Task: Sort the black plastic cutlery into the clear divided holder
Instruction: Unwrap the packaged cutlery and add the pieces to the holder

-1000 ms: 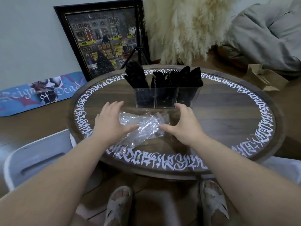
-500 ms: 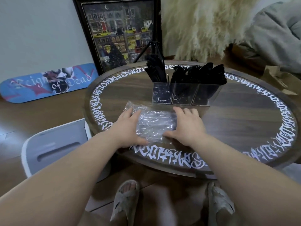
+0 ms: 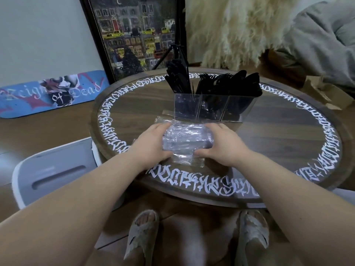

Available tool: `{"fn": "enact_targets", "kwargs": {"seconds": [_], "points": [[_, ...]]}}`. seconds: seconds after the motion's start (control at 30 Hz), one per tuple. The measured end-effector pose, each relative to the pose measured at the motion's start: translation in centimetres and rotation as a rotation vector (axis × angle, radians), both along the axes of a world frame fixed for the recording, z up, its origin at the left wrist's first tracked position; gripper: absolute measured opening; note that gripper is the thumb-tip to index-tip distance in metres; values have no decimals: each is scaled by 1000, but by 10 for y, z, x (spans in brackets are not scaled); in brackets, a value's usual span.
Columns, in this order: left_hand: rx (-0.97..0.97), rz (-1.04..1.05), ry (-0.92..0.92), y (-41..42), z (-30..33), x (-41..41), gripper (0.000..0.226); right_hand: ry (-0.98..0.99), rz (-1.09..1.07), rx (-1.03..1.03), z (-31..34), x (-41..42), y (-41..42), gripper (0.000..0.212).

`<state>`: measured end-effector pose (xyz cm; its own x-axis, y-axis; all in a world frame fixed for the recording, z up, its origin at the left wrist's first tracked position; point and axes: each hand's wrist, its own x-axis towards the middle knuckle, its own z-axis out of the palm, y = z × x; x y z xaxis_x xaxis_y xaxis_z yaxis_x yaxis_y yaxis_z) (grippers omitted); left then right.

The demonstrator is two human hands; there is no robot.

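A clear divided holder (image 3: 211, 109) stands on the round wooden table (image 3: 278, 135), a little beyond my hands. Black plastic cutlery fills its three compartments: knives (image 3: 177, 77) on the left, forks (image 3: 211, 82) in the middle, spoons (image 3: 247, 84) on the right. In front of the holder lies a crumpled, folded clear plastic bag (image 3: 186, 139). My left hand (image 3: 149, 144) grips its left side and my right hand (image 3: 224, 144) grips its right side, fingers over the top and thumbs along the near edge. No loose cutlery shows on the table.
A white stool (image 3: 53, 169) stands at the table's near left. A skateboard deck (image 3: 51, 93), a framed picture (image 3: 134, 35) and a tripod (image 3: 178, 52) sit behind the table. Torn cardboard (image 3: 324, 91) lies on the floor at the right. My slippered feet are under the near edge.
My hands have drawn closer together on the plastic bag, which went from spread out and crumpled to a narrower, folded bundle. The view has shifted closer to the table.
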<state>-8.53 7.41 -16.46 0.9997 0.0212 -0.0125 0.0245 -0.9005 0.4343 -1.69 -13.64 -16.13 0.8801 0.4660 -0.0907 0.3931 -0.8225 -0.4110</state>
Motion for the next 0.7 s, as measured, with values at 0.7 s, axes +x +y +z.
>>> {"fn": "enact_targets", "kwargs": {"seconds": [0.7], "points": [[-155,96,27,7,-4,-5,116,-62,135,-217,0,-2,16,123]]}}
